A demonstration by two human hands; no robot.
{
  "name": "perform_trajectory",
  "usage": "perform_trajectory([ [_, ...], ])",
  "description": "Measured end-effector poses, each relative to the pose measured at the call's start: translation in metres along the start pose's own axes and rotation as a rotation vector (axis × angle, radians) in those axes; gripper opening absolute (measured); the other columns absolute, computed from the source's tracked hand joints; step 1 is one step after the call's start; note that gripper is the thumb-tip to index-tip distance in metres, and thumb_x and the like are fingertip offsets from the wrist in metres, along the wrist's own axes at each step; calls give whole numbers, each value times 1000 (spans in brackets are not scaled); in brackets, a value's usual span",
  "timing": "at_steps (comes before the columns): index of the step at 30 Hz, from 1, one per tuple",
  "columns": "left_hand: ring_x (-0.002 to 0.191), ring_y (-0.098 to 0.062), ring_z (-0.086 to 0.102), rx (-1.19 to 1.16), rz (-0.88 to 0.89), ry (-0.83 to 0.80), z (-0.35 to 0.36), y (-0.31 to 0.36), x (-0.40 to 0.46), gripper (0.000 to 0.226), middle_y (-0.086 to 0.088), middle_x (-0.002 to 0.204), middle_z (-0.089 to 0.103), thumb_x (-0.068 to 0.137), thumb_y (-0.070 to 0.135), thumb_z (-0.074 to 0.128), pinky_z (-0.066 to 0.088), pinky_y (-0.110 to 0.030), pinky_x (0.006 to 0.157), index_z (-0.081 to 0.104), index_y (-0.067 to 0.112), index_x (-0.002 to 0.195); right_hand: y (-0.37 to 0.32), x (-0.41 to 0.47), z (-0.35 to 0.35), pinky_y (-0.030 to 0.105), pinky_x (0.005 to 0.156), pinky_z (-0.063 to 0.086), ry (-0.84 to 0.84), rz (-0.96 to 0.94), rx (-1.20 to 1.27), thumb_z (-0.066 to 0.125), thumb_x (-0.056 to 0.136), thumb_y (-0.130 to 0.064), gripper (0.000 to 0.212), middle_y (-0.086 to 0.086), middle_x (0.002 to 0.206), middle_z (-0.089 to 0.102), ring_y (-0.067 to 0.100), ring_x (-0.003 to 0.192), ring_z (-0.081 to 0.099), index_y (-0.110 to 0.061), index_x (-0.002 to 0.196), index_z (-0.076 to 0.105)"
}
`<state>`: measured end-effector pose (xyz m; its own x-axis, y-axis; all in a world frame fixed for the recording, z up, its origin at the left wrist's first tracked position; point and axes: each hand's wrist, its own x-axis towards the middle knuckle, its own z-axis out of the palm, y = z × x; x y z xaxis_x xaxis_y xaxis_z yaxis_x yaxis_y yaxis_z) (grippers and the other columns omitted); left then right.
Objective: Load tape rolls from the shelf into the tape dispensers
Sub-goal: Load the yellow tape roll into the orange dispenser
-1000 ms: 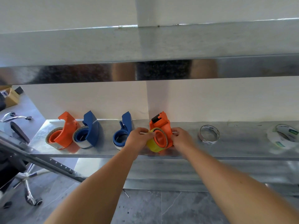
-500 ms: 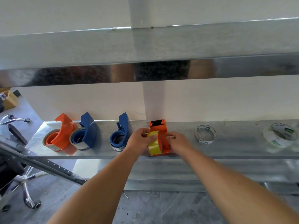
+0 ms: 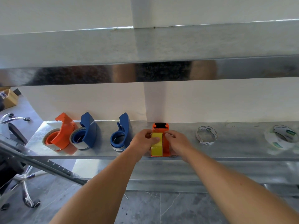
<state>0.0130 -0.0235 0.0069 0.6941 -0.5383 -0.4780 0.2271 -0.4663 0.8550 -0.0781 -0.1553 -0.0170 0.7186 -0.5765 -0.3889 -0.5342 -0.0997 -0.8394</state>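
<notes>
An orange tape dispenser [image 3: 165,144] stands on the metal shelf [image 3: 234,147], its black cutter end toward the wall. A yellow tape roll [image 3: 156,145] sits against its left side, seen edge-on. My left hand [image 3: 142,142] grips the roll, thumb across its top. My right hand [image 3: 176,141] holds the dispenser's right side. To the left stand another orange dispenser [image 3: 62,135] and two blue dispensers [image 3: 87,131] [image 3: 123,133], each with a roll in it. A thin, nearly used-up roll [image 3: 206,135] and a clear roll [image 3: 282,137] lie loose to the right.
A second metal shelf [image 3: 145,46] runs overhead, close above the work. A white wall backs the lower shelf. A slanted metal bar [image 3: 45,164] and an office chair base [image 3: 24,189] stand at the lower left over a grey tiled floor.
The orange dispenser has been turned from side-on to end-on, so the yellow roll now shows its edge. Both hands stayed on it and shifted slightly.
</notes>
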Motion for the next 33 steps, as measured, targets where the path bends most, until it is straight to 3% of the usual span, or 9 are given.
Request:
perform_trajectory([
  [5,99,-19,64,-29,5,-32,-1,1,3,34,2,108,63,93,13,67,57,-41,91,52,22,122,-7,5,-6,35,87,52,14,-50,-49,53,97,-31,24,-1,112,67,18,99,63,-28,117,66],
  [8,101,-20,61,13,19,-57,-4,1,3,34,2,111,62,92,11,68,56,-40,92,53,23,120,-13,9,-8,27,81,44,6,-105,-144,57,95,-30,23,0,111,67,16,98,61,-27,114,68],
  [14,106,-26,61,-24,64,-113,-4,-3,-1,41,-6,117,60,90,3,68,56,-44,90,53,22,122,-21,11,-10,30,84,45,12,-130,-208,61,93,-27,17,1,106,69,19,98,63,-24,104,73],
  [23,101,-22,59,25,89,-146,-6,-5,-3,40,-3,115,59,90,6,69,55,-38,87,50,24,120,-34,10,-7,25,71,39,61,-148,-367,60,92,-26,12,-4,89,65,14,84,58,-25,90,72],
  [28,102,-25,60,27,84,-194,-7,-3,-6,44,-3,112,58,88,3,68,55,-39,87,47,23,121,-34,10,-3,29,63,44,174,-133,-442,50,90,-19,24,8,91,67,23,78,60,-14,80,72],
  [33,98,-24,59,41,78,-223,-10,-2,-7,45,-6,109,59,87,-1,67,53,-32,80,47,23,119,-36,5,-4,31,67,40,266,-130,-490,51,93,-21,21,8,101,58,28,88,59,-19,77,64],
])
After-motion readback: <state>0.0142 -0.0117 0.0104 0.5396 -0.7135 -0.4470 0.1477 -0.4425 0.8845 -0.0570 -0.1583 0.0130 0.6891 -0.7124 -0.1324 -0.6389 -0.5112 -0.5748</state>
